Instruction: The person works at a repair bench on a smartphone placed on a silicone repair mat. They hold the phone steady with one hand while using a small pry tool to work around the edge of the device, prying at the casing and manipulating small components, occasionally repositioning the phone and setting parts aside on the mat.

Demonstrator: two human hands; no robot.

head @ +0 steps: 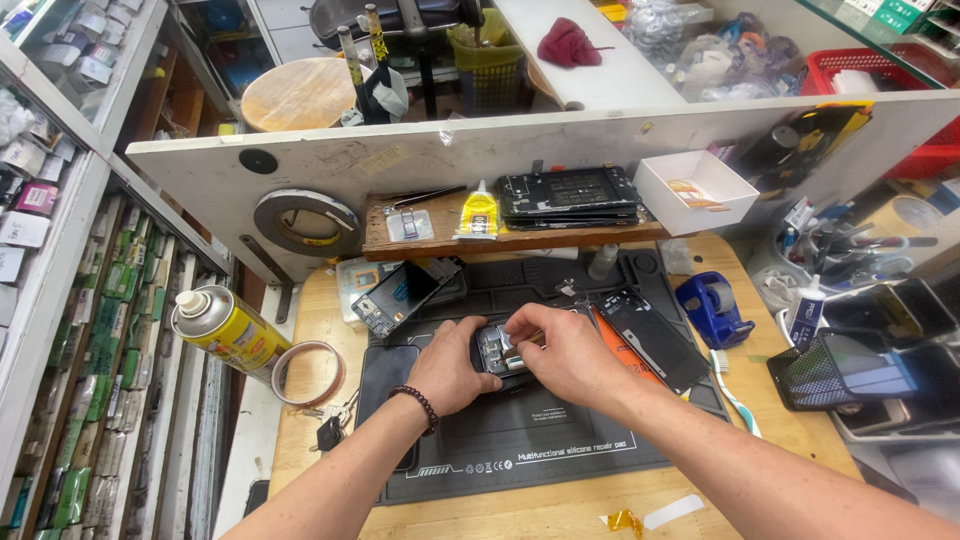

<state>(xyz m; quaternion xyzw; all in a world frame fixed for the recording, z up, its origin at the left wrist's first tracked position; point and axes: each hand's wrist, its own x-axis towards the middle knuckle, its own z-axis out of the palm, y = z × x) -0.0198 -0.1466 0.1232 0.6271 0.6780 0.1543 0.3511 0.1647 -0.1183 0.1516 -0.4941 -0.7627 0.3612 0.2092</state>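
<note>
Cluttered repair counter (300, 420), dark silicone mat (560, 440): opened phone (497, 350) at mat centre, back already off and insides exposed, left hand (447, 368) closed round its left edge, right hand (560, 350) fingertips pinched on an inner part, reassembly undone, loose screen (400, 295) far left.

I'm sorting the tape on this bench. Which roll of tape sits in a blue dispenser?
The roll in the blue dispenser right of the black mat. The big dark roll leans on the white board, and the tan roll lies flat beside the yellow can.
</note>
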